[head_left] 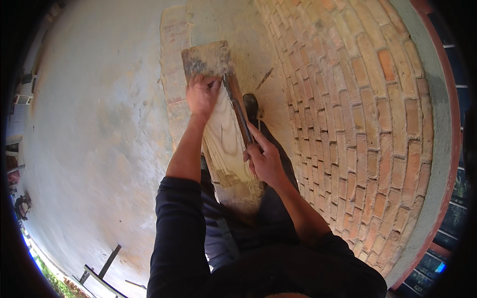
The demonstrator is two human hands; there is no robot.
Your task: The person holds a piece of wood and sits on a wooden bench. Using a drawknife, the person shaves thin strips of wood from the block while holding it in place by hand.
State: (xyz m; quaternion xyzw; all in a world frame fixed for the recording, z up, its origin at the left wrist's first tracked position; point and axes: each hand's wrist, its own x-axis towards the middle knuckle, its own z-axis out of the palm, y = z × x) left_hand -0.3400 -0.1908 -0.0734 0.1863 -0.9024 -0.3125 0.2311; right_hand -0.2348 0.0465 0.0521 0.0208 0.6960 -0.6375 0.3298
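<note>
A pale wooden board with wavy grain (223,131) lies lengthwise on a worn wooden bench (206,55), between my legs. My right hand (266,161) is closed round the near end of a long, dark, bar-shaped tool (240,111), which slants along the board's right edge. Its exact kind does not show. At the far end of the board, my left hand (202,94) has its fingers curled in a pinch, close to the tool's far tip. Whatever sits between those fingertips is too small to make out.
To the right runs brick paving (357,114), bordered by a grey kerb (420,44). Smooth, stained concrete (104,129) spreads on the left. A dark shoe (251,105) shows beside the bench. Dark metal bars (109,260) stand at the lower left.
</note>
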